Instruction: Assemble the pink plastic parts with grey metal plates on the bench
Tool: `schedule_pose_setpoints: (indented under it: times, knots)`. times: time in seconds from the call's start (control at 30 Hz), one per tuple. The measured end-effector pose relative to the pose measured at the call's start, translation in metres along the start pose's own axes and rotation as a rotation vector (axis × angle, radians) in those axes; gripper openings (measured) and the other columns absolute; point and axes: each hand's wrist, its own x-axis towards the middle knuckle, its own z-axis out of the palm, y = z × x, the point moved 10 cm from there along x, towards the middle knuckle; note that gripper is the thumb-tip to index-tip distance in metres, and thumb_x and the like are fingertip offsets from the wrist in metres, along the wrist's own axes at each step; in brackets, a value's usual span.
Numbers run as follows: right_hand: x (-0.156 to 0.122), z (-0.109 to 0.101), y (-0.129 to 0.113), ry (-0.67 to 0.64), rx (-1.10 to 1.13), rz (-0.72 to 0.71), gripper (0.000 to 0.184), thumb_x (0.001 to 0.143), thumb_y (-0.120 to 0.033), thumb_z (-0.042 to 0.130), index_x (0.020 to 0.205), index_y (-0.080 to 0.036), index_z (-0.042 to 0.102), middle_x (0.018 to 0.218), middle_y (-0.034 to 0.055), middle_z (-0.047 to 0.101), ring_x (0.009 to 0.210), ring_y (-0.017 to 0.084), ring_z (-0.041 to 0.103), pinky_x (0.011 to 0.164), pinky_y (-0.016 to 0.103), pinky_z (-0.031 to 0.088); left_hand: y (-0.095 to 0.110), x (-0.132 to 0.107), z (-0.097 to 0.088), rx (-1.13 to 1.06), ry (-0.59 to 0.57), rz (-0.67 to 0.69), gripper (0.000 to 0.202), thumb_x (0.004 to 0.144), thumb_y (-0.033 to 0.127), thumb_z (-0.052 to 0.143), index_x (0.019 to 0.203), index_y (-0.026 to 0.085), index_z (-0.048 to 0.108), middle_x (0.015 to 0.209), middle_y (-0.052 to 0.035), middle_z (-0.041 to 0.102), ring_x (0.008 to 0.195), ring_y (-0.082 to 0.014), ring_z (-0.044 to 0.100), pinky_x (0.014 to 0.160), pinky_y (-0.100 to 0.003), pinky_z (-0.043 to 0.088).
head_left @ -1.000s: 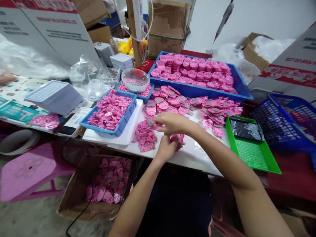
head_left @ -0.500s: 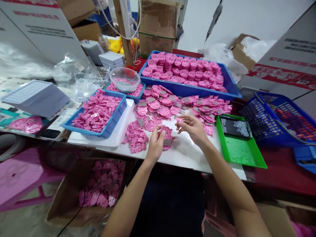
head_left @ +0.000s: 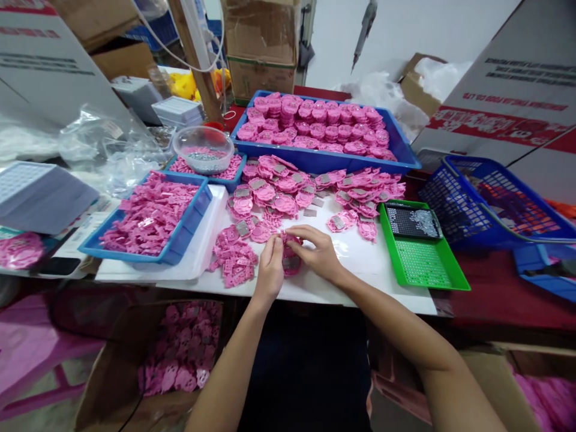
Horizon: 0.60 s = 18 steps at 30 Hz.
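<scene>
My left hand [head_left: 270, 271] is closed on the left side of a pink plastic part [head_left: 291, 263] with a grey plate near its lower edge. From the right, my right hand [head_left: 318, 253] reaches onto the top of that part, its fingers pinched there. Whatever small piece the right fingertips hold is hidden behind them. Just left of my hands lies a heap of small pink pieces [head_left: 234, 258]. Beyond them, pink parts with grey plates [head_left: 279, 195] are piled on the white work surface [head_left: 351, 279].
A blue tray [head_left: 173, 255] of pink pieces stands left, a clear bowl [head_left: 202, 141] behind it. A large blue tray [head_left: 288, 155] holds stacked pink parts. To the right are a green tray [head_left: 456, 281] with a black screw tray [head_left: 407, 219] and a blue basket [head_left: 454, 210].
My right hand has moved left and down, from beside the pink part onto its top. The left hand still holds the part. The camera view has shifted slightly to the right.
</scene>
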Motion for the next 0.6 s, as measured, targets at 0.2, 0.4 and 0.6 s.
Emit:
schedule_pose_setpoints:
  times: [0.2, 0.4, 0.6]
  knots:
    - [-0.008, -0.001, 0.010, 0.039, -0.022, 0.073, 0.024, 0.093, -0.025, 0.070, 0.115, -0.020, 0.077, 0.113, 0.0096, 0.078, 0.102, 0.018, 0.073, 0.089, 0.030, 0.059, 0.009, -0.002, 0.005, 0.106, -0.041, 0.077, 0.046, 0.101, 0.056, 0.045, 0.118, 0.017, 0.065, 0.121, -0.0101, 0.070, 0.118, -0.0236, 0.065, 0.104, -0.035, 0.050]
    - [-0.026, 0.016, 0.005, -0.160, -0.154, 0.014, 0.027, 0.097, -0.027, 0.065, 0.121, -0.015, 0.072, 0.117, 0.0107, 0.077, 0.105, 0.017, 0.073, 0.103, 0.032, 0.053, -0.001, -0.017, -0.011, 0.210, 0.078, 0.040, 0.054, 0.091, 0.063, 0.053, 0.114, 0.017, 0.069, 0.109, -0.0078, 0.073, 0.107, -0.0265, 0.066, 0.103, -0.043, 0.051]
    - [-0.032, 0.013, 0.012, -0.132, -0.250, 0.135, 0.035, 0.100, -0.030, 0.062, 0.127, -0.008, 0.064, 0.128, 0.0131, 0.072, 0.119, 0.015, 0.068, 0.108, 0.021, 0.046, -0.021, -0.022, -0.027, 0.181, 0.178, 0.074, 0.047, 0.079, 0.057, 0.069, 0.106, 0.019, 0.073, 0.100, -0.0073, 0.075, 0.101, -0.0318, 0.069, 0.097, -0.051, 0.057]
